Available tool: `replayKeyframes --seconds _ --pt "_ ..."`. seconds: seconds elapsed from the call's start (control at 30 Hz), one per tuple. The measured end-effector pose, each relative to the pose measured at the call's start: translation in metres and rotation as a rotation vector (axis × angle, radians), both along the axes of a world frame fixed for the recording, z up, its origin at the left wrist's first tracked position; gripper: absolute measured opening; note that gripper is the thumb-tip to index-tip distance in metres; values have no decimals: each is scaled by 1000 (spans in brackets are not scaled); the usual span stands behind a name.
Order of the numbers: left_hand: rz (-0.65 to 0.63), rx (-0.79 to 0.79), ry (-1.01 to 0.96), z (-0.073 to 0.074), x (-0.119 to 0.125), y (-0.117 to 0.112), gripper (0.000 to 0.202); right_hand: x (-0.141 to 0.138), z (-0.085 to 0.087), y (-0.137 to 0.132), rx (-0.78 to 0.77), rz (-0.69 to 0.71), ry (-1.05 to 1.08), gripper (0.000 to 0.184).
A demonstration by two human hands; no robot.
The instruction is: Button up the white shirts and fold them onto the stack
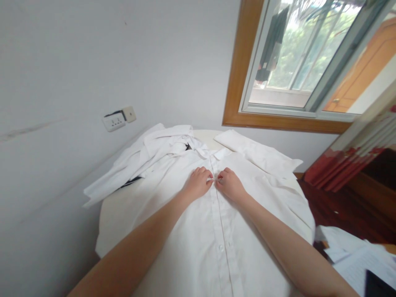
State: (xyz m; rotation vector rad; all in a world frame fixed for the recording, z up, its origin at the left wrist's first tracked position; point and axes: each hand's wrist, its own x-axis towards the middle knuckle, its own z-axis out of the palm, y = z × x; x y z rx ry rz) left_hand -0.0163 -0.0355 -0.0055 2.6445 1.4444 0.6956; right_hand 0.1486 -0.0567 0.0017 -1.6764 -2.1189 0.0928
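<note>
A white button-up shirt [185, 231] lies spread front side up over a round-edged table, its collar [221, 154] at the far side. Both hands meet at the button placket a little below the collar. My left hand [200, 181] pinches the shirt's front edge with thumb and forefinger. Just across from it, my right hand [229, 183] is closed on the opposite edge of the placket. Whether a button sits between the fingers is too small to see. Lower down the placket a button [220, 248] shows. One sleeve [256, 150] is laid out to the right.
White cloth with dark patches [148, 152] is heaped at the table's back left, by the wall. A wall socket [114, 121] is above it. A wood-framed window [287, 119] is behind, with a red and cream curtain [334, 161] at right. Papers [365, 264] lie lower right.
</note>
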Motion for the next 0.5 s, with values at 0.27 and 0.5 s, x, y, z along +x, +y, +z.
replayKeyframes --seconds 0.27,0.5 --pt "119 2 51 -1 11 -2 12 -4 4 -7 -22 -4 -32 21" --pt "137 15 84 -2 11 -1 14 -1 0 -3 -71 -40 77 32"
